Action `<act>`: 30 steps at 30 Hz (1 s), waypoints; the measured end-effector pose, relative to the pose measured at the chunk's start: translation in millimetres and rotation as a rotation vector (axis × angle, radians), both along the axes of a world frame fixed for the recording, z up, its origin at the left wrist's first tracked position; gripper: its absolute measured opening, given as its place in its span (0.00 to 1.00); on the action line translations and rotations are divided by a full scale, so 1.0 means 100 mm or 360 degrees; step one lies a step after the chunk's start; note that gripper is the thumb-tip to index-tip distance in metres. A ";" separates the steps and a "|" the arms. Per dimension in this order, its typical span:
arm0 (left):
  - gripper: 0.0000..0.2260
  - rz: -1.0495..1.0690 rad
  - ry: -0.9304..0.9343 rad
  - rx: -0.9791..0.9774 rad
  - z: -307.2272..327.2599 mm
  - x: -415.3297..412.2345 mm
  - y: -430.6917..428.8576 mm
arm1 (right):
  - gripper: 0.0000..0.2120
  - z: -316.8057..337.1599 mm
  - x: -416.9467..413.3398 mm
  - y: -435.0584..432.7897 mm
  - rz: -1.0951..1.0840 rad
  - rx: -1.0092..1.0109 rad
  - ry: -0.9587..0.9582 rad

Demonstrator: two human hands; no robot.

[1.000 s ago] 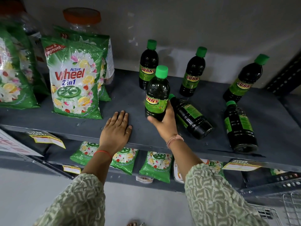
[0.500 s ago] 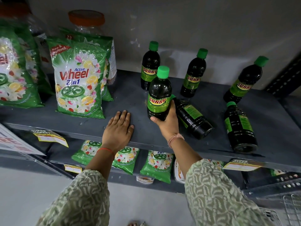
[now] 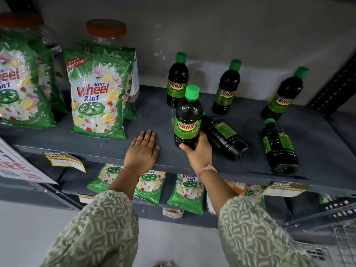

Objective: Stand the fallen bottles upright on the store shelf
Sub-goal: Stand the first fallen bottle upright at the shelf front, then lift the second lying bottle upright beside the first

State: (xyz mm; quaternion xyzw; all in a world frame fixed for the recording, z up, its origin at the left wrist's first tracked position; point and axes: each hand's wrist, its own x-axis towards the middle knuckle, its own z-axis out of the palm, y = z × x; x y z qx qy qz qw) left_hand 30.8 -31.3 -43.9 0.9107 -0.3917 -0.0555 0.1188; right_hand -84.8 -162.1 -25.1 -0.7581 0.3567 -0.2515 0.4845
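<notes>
On the grey shelf [image 3: 150, 110], my right hand [image 3: 198, 151] grips the base of a dark Sunny bottle [image 3: 187, 117] with a green cap, held upright near the front edge. Right behind it a second bottle [image 3: 224, 136] lies on its side, and a third bottle [image 3: 279, 145] lies on its side further right. Three more bottles stand upright at the back: one at the left [image 3: 177, 81], one in the middle [image 3: 227, 87], one at the right [image 3: 285, 95]. My left hand [image 3: 142, 151] rests flat on the shelf's front edge, holding nothing.
Green Wheel detergent packs [image 3: 98, 95] stand on the left of the shelf, with an orange-lidded jar [image 3: 106, 31] behind them. Smaller packs [image 3: 185, 191] fill the shelf below. Price tags [image 3: 63, 160] hang off the front edge. A dark metal upright [image 3: 333, 83] bounds the right side.
The bottle in my right hand has come a little further upright and toward the shelf front. My left hand has stayed flat on the shelf edge.
</notes>
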 end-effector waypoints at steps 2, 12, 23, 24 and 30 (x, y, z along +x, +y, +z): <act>0.24 -0.0006 0.0012 -0.0011 0.01 -0.02 0.00 | 0.28 -0.02 -0.14 0.10 0.0005 -0.0058 0.0004; 0.24 0.0002 0.0028 0.0016 0.05 -0.05 0.01 | 0.29 -0.12 -0.40 0.32 -0.0040 -0.0152 0.0013; 0.24 0.0043 0.0079 0.0037 0.07 -0.08 -0.07 | 0.36 0.45 -0.73 -0.36 -0.0246 -0.1026 0.0308; 0.24 0.0055 0.0065 0.0041 0.06 -0.09 -0.08 | 0.40 0.54 -0.66 -0.56 -0.0174 -0.0999 0.0601; 0.23 0.0109 -0.0015 -0.0028 0.03 -0.16 -0.13 | 0.38 0.51 -0.46 -0.99 0.0081 -0.0294 0.1076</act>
